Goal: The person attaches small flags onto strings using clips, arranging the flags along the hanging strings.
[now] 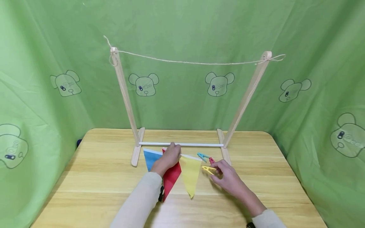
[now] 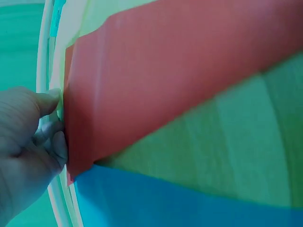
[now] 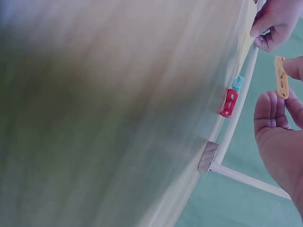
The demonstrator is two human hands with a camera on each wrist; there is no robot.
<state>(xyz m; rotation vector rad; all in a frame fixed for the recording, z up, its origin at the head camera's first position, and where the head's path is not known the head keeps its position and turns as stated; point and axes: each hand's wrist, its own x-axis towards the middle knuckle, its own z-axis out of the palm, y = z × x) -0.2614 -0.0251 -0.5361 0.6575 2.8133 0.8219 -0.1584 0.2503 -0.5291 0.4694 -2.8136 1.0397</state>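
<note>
My left hand (image 1: 169, 158) pinches the white-edged top of a red pennant (image 1: 172, 177). To its left a blue pennant (image 1: 151, 156) shows partly behind my forearm; a yellow pennant (image 1: 191, 174) lies to its right, with its tip pointing toward me. Between thumb and fingers, my right hand (image 1: 228, 177) pinches a yellow clothespin (image 3: 281, 78), held just right of the yellow pennant. A blue clothespin (image 1: 203, 156) and a red clothespin (image 1: 211, 160) lie close beyond it on the table.
Behind the pennants stands a wooden frame, with a left post (image 1: 124, 95), a right post (image 1: 246, 98) and a white crossbar (image 1: 196, 144) low between them. Twine (image 1: 182, 62) sags slightly between the post tops. Green curtains (image 1: 182, 28) surround the wooden table (image 1: 94, 177).
</note>
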